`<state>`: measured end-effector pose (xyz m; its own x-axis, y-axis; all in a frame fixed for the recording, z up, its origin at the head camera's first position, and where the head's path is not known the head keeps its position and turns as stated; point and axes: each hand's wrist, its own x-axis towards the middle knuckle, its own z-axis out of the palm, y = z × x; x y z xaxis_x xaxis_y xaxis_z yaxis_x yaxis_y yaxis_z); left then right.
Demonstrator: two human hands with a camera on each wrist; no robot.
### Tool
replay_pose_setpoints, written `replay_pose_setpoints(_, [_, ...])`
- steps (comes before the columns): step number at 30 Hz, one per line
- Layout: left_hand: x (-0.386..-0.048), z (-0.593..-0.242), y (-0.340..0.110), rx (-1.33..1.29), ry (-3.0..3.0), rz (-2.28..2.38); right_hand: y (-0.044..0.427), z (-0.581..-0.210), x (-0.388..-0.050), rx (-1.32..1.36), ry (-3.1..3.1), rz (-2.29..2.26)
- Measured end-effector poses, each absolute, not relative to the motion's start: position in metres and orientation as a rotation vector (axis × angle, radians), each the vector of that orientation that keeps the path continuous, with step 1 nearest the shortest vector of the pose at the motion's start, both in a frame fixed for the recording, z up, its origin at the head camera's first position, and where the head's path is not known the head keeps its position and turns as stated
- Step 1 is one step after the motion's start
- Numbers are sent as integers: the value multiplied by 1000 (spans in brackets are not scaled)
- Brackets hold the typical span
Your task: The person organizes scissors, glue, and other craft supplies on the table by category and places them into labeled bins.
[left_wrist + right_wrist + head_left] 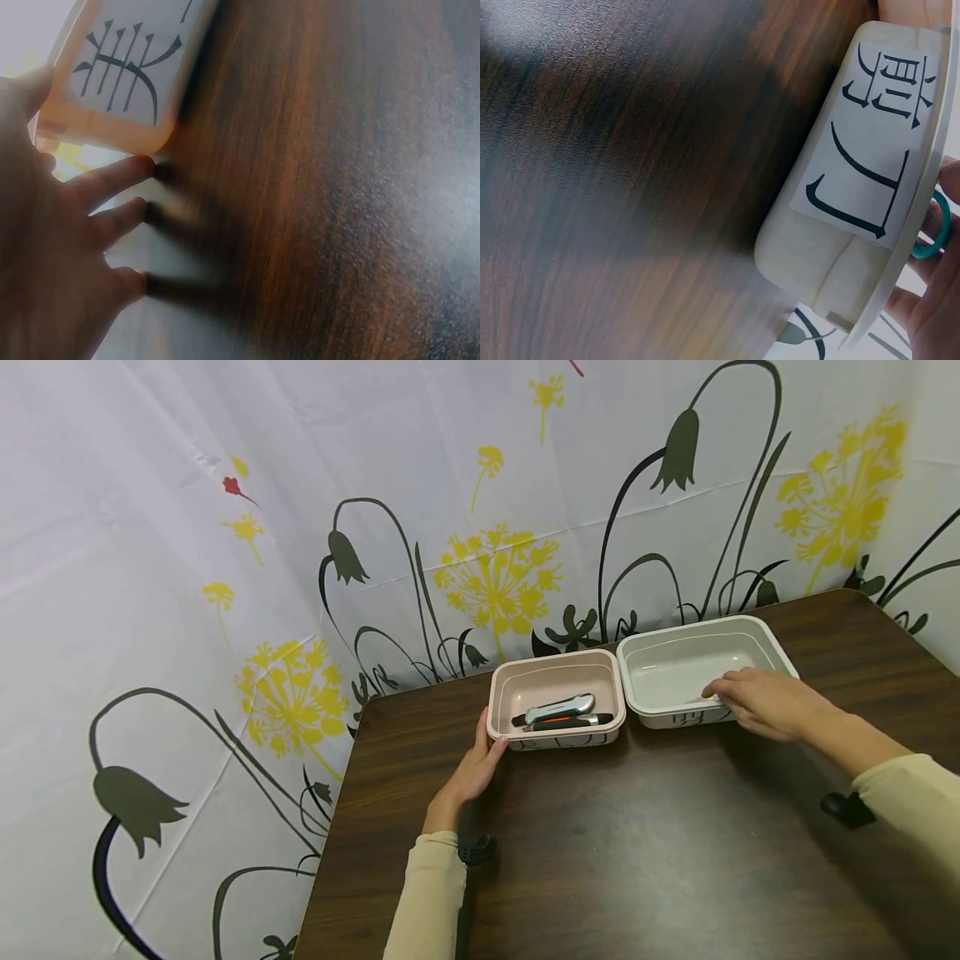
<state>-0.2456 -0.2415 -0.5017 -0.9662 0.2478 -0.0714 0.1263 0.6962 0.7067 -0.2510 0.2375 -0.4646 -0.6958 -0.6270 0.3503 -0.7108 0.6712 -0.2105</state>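
Note:
My left hand [474,767] rests at the near left corner of the pink box [555,662], its thumb by the front rim and the other fingers along the side, spread in the left wrist view. Inside that box lie a silver-grey utility knife [561,708] and a black tool with an orange part [572,722]. My right hand [768,702] reaches over the front rim of the white box [697,635]. In the right wrist view its fingers hold scissors by a teal loop handle [946,225]; the blades are hidden behind the box wall.
Both boxes stand side by side at the back edge of the dark wooden table [645,843]. Paper labels with dark characters, such as the white box's label [870,142], are on their fronts. A flower-printed curtain [420,443] hangs behind the table.

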Motion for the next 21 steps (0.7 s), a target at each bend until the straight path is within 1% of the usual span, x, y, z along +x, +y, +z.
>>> replay_pose_setpoints(9, [-245, -503, -242, 303, 2742, 1140, 240, -463, -247, 1038, -2646, 509])
replay_pose_setpoints(17, [-246, -505, -243, 307, 2750, 1135, 244, -455, -239, 884, -2669, 544])
replay_pose_setpoints(21, [-246, -505, -243, 306, 2754, 1134, 247, -451, -231, 749, -2642, 616])
